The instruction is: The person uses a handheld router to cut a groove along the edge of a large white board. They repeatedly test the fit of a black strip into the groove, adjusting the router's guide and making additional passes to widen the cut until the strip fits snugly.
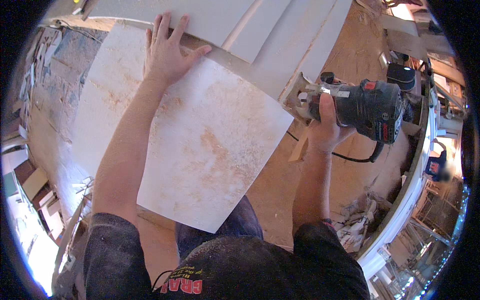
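My left hand [169,56] lies on a white board [200,175] with its fingers spread, near the board's far edge. My right hand [326,125] is wrapped round a black trim router [367,107] with a red switch. The router is tipped on its side, its base [300,97] against the board's right corner. Its bit is hidden. A black cord [367,161] loops down from the router's rear end. Patches of brown sawdust [212,142] are scattered over the white board.
Beyond the white board lies a grey-white panel [200,17] with long strips along it. Wood offcuts [357,220] are heaped on the dusty floor [272,200] at the right. More scraps [37,65] line the left side. A person [437,167] stands at the far right.
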{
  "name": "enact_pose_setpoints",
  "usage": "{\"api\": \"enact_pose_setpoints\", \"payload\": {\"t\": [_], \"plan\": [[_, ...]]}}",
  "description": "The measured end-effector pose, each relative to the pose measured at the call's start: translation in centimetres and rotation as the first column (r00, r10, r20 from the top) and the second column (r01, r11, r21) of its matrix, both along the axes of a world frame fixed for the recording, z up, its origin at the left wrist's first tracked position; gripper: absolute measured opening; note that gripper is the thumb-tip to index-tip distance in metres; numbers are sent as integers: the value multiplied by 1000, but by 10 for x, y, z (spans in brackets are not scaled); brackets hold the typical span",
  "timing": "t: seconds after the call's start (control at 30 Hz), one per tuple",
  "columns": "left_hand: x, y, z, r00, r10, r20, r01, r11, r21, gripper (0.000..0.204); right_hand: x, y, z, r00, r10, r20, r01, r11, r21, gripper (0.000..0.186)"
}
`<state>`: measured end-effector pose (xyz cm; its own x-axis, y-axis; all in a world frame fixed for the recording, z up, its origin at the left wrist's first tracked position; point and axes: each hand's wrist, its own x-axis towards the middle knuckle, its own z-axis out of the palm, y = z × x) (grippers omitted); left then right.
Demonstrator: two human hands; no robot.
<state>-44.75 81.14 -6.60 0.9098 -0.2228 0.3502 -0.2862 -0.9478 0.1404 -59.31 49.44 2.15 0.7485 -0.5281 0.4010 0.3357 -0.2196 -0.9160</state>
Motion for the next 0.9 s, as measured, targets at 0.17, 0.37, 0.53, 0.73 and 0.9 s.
{"api": "enact_pose_setpoints", "payload": {"t": [0.17, 0.37, 0.53, 0.73, 0.9], "plan": [[1, -1, 0, 996, -47, 71, 53, 996, -78, 95, 13, 13, -23, 999, 28, 38, -30, 998, 56, 55], [-5, -8, 20, 997, -7, -73, -5, 987, -163, 94, 13, 18, -33, 999, 39, -6, -38, 994, 102, 60], [-10, -13, 32, 984, 31, -177, -61, 984, -169, 96, 17, 23, -37, 999, 28, 47, -34, 991, 131, 64], [-8, -8, 27, 989, -12, -144, -11, 987, -158, 96, 17, 25, -39, 1000, -11, 29, 6, 985, 172, 65], [-9, -8, 26, 995, -31, -100, 15, 988, -156, 95, 15, 22, -40, 1000, 8, 21, -11, 989, 149, 66]]}}
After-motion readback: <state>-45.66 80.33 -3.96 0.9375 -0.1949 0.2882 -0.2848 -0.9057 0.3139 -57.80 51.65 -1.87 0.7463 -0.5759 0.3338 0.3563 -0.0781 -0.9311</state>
